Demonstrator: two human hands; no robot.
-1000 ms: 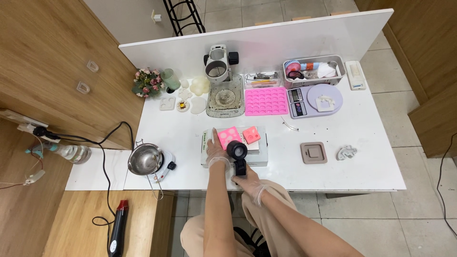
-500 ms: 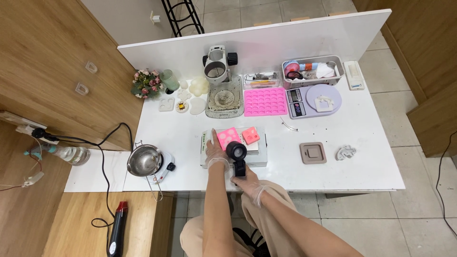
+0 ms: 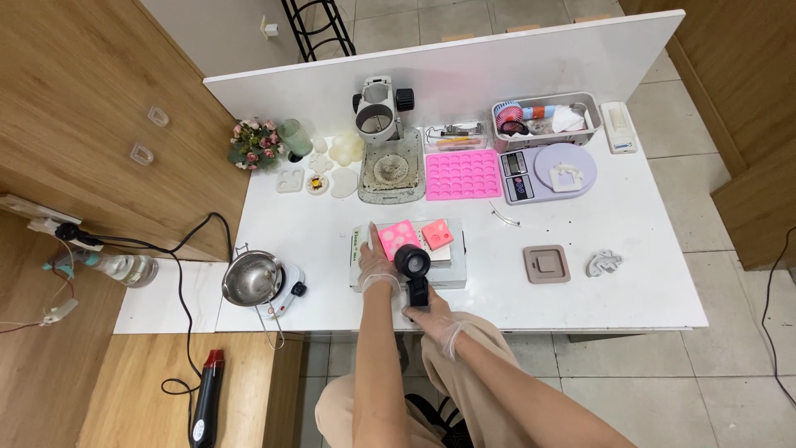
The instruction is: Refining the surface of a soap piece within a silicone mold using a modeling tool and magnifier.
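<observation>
Basically nothing changed: your left hand [image 3: 377,264] still presses pink mould [image 3: 397,238], right hand [image 3: 429,318] still grips black tool [image 3: 414,270], near worktop [image 3: 580,307] front edge.

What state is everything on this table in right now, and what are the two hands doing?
left hand: resting on the bright pink mould
right hand: gripping the black handheld tool, pointed at the moulds
small coral mould: lying flat beside the pink one
metal pot: sitting on the small hotplate, looks empty
pink tray mould: flat, cavities up
</observation>
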